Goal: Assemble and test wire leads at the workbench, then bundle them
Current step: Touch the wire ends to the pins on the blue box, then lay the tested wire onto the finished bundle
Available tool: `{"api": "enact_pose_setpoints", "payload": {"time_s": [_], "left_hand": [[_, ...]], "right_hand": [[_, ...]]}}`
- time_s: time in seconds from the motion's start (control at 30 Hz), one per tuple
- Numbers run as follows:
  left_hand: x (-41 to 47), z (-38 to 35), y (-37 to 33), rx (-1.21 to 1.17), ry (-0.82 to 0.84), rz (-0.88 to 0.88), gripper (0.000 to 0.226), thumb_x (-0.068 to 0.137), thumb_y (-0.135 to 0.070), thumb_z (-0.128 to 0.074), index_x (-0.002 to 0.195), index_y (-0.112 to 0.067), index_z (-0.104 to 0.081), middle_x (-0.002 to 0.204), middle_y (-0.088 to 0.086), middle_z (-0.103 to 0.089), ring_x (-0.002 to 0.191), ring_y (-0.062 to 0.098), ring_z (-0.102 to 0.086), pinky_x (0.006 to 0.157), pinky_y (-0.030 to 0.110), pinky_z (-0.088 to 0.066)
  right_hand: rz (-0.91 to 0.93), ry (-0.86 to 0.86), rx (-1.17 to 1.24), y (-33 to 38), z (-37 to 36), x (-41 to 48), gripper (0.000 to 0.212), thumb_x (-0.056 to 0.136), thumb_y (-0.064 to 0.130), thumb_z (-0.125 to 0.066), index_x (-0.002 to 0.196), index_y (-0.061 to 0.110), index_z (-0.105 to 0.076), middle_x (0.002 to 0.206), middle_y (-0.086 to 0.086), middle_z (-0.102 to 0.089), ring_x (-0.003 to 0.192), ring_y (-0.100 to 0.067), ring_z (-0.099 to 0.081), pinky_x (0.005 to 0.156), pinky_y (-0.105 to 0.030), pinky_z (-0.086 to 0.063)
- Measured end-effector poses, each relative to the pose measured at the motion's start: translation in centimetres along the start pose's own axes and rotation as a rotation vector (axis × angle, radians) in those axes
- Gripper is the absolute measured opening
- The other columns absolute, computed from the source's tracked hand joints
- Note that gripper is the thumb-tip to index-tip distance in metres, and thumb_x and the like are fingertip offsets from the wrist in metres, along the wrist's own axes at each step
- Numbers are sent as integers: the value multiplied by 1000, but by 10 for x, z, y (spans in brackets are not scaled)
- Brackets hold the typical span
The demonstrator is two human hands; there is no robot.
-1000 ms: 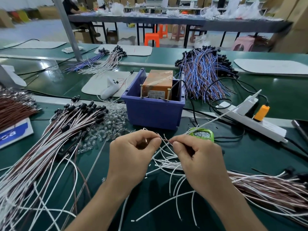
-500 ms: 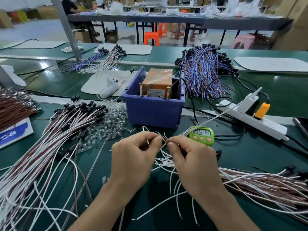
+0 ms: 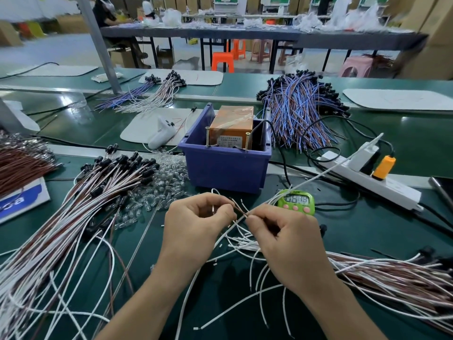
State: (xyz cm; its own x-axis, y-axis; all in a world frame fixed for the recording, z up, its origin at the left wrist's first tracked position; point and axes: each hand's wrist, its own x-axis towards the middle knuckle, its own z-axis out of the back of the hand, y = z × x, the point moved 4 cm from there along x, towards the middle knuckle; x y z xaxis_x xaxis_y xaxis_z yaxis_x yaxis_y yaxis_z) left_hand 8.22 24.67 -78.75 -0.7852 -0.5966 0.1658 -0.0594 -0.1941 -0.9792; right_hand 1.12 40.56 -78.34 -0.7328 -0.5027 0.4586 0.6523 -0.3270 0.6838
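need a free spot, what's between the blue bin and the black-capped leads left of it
A heap of small clear bulbs, running from the blue bin to the black-capped leads; head view.

Seen from a single wide-angle camera worn on the head, facing forward and down across the desk (image 3: 367,229). Close above the left hand (image 3: 193,229) and right hand (image 3: 286,241) at lower centre. Farther out, past the blue bin (image 3: 225,168) to the back tables (image 3: 245,33) along the top edge.

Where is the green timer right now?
Head view: the green timer lies right of centre on the bench, just beyond the right hand, front-right of the blue bin.
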Motion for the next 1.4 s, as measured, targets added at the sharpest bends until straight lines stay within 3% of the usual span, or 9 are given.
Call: {"api": "enact_pose_setpoints", "payload": {"time_s": [0.1, 0.23, 0.4, 0.53, 0.77, 0.9, 1.13, 1.27, 1.4], "left_hand": [[1, 0, -1, -140, 56, -8, 26, 77, -12, -76, 97, -28, -81, 91, 0, -80, 86, 12, -76, 75, 19, -57], [-1, -4, 0, -95, 127, -44, 37, 99, 3, -60, 120, -24, -73, 107, -7, -79, 104, 10, -74, 89, 19, -56], [-15, -11, -5, 551, 107, -373, 29, 96, -50, -58, 110, -37, -79, 85, -16, -78, 73, -1, -71, 68, 25, -57], [-18, -13, -12, 788, -1, -642, 33, 90, -46, -55, 78, -30, -81, 51, -3, -62, 44, 16, -56, 42, 28, -44], [-18, -10, -12, 679, 13, -463, 25, 87, -46, -59, 93, -34, -80, 72, -10, -73, 63, 6, -64, 60, 30, -54], [-17, -11, -13, 576, 144, -381, 44, 88, -24, -60, 129, -41, -58, 121, -36, -59, 86, -22, -60, 77, -2, -41], [-21, -15, -11, 626, 229, -377, 59, 85, -16, -54, 138, -41, -63, 99, -12, -78, 79, -9, -59, 77, -7, -33], [-20, -15, -17, 621, 104, -466, 36, 91, -34, -55, 119, -31, -77, 106, -18, -77, 91, -1, -67, 79, -4, -37], [-18, -5, -21, 746, -94, -522, 27, 89, -50, -59, 92, -36, -81, 69, -15, -72, 60, 7, -64, 55, 26, -49]], "right_hand": [[-26, -77, -1, -3, 5, 2, 20, 95, 33, -62, 76, 29, -67, 63, 10, -61, 62, -12, -57, 58, -18, -39], [-58, -143, 49, -2, 6, 2, 22, 99, 36, -55, 78, 31, -60, 65, 8, -60, 60, -15, -55, 56, -22, -41], [-27, -95, 119, 9, 2, -1, 16, 87, 42, -68, 80, 31, -60, 69, 13, -65, 62, -9, -61, 54, -9, -40], [-12, -47, 108, 8, -4, -2, 9, 86, 37, -70, 83, 31, -64, 71, 15, -66, 65, -8, -63, 55, -7, -40], [22, -45, 75, 8, 0, 0, 10, 86, 25, -71, 88, 33, -66, 78, 18, -67, 70, -1, -63, 60, -3, -40], [25, -23, 143, 11, 0, -1, 9, 84, 35, -73, 92, 36, -69, 79, 23, -69, 69, -1, -66, 58, -3, -42], [26, -52, 116, 7, -2, -1, 12, 85, 24, -77, 88, 33, -71, 76, 19, -69, 69, -5, -66, 57, -11, -46], [-27, -99, 90, 1, 2, 2, 16, 86, 18, -81, 80, 30, -71, 70, 15, -69, 65, -6, -66, 58, -11, -46], [-96, -105, 124, -4, 3, 2, 16, 87, 16, -79, 78, 27, -71, 66, 11, -67, 60, -12, -62, 54, -29, -50]]}}
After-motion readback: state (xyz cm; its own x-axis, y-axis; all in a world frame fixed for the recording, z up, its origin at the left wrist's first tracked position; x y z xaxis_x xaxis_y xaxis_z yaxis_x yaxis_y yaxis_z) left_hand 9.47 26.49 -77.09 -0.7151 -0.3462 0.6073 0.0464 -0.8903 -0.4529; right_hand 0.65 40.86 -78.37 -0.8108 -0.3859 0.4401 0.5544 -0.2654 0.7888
